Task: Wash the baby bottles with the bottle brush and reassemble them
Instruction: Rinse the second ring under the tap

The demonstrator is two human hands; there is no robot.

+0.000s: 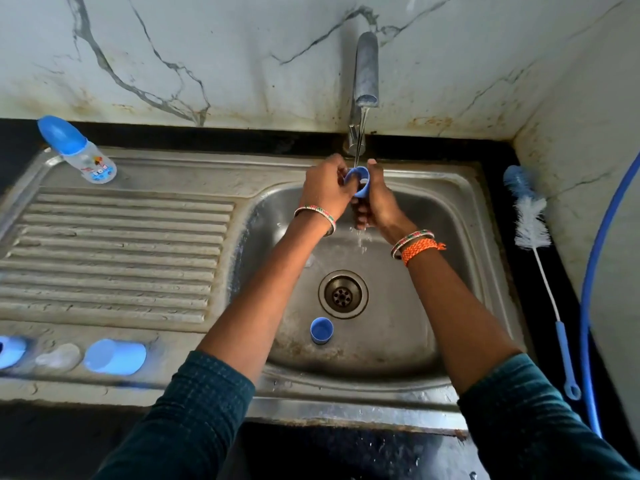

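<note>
Under the running tap (365, 69), my left hand (325, 187) and my right hand (375, 200) both grip a blue bottle ring (360, 181), and water runs over it into the sink basin (433, 271). A small blue cap (321, 330) lies in the basin near the drain (343, 294). An assembled baby bottle (78, 150) with a blue cap lies at the back left of the drainboard. The bottle brush (535, 244) lies on the dark counter to the right of the sink.
On the sink's front left rim lie a blue cap (116, 356), a clear teat (57, 356) and another blue part (10, 351). A blue hose (588, 271) curves along the right wall. The ribbed drainboard (114, 254) stretches to the left.
</note>
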